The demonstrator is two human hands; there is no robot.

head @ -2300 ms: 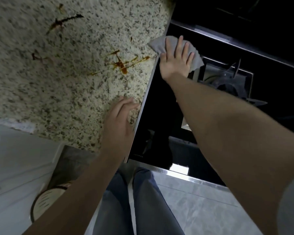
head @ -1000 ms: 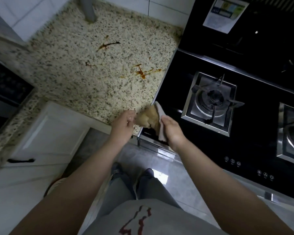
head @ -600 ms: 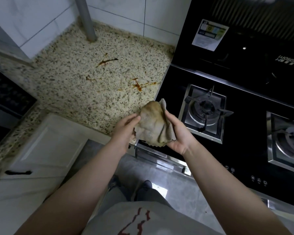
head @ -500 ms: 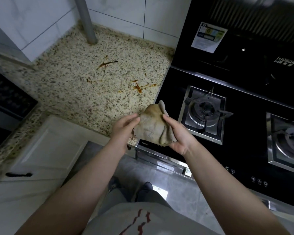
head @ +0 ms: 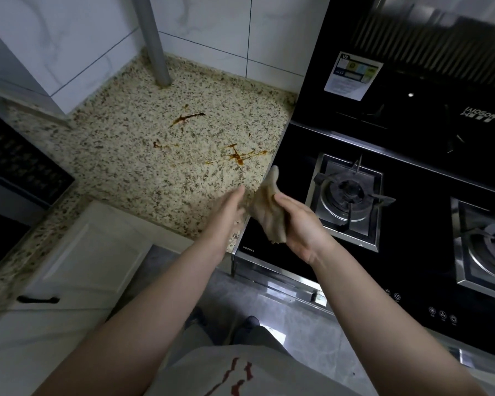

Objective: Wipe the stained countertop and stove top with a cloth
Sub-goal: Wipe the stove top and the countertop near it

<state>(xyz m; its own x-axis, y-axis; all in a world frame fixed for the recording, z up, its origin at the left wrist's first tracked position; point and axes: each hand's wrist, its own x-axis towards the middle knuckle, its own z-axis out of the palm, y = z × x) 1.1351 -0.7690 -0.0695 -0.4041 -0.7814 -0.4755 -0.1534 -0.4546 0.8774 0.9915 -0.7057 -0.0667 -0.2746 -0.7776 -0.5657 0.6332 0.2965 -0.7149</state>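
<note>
Where the speckled countertop (head: 160,155) meets the black stove top (head: 292,178), a bunched, brown-soiled cloth (head: 265,208) is held above that seam. Right hand (head: 300,224): fingers curled round it. Left hand (head: 226,212): blurred, fingers straight, against the cloth. Brown stains (head: 236,157): on the countertop beyond the cloth.

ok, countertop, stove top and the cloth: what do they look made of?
Countertop: looks like granite or speckled stone, beige with dark flecks, fairly matte.
Stove top: probably black glass, glossy, with reflections; the burner surrounds look like brushed steel.
Cloth: soft woven or microfibre fabric, crumpled and limp in the right hand, discoloured tan.
</note>
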